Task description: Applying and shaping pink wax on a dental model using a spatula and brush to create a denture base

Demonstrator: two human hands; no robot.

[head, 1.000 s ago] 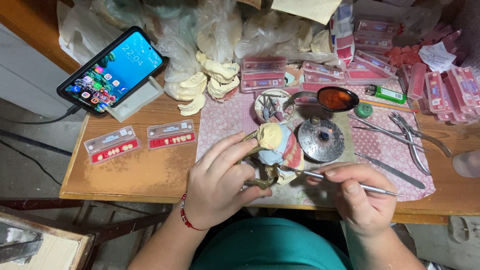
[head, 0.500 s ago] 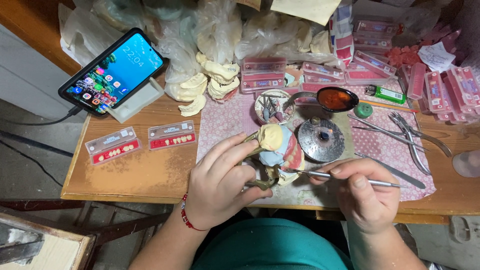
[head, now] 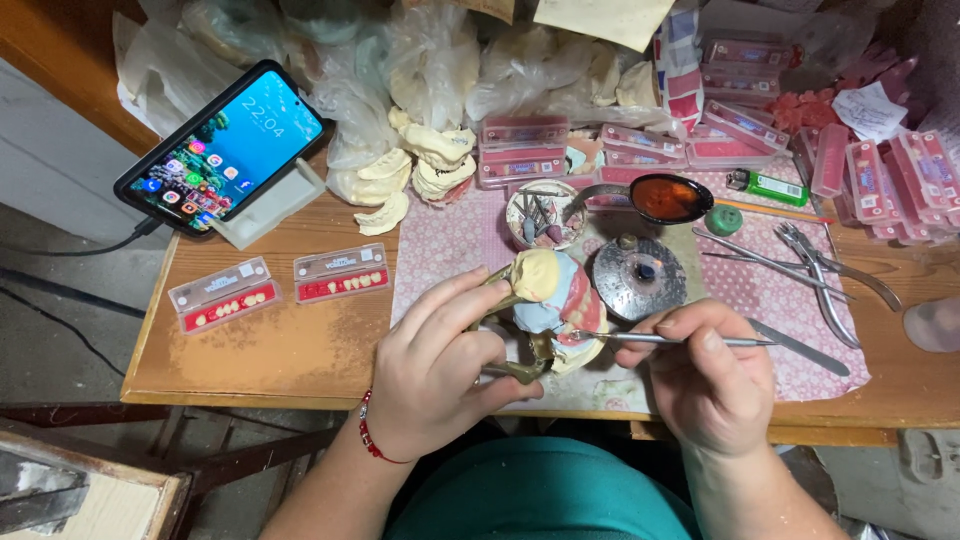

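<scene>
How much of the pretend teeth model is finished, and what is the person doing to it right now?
Done: the dental model already carries pink wax on its plaster. In hand: the left hand steadies the model while the right hand holds a thin metal tool with its tip at the wax. Left: two tooth cards lie apart on the table, still holding teeth. How many the model still needs cannot be seen.

left hand point(head: 430, 375) grips dental model point(head: 548, 300) | right hand point(head: 705, 375) holds metal tool point(head: 660, 339) against it
</scene>
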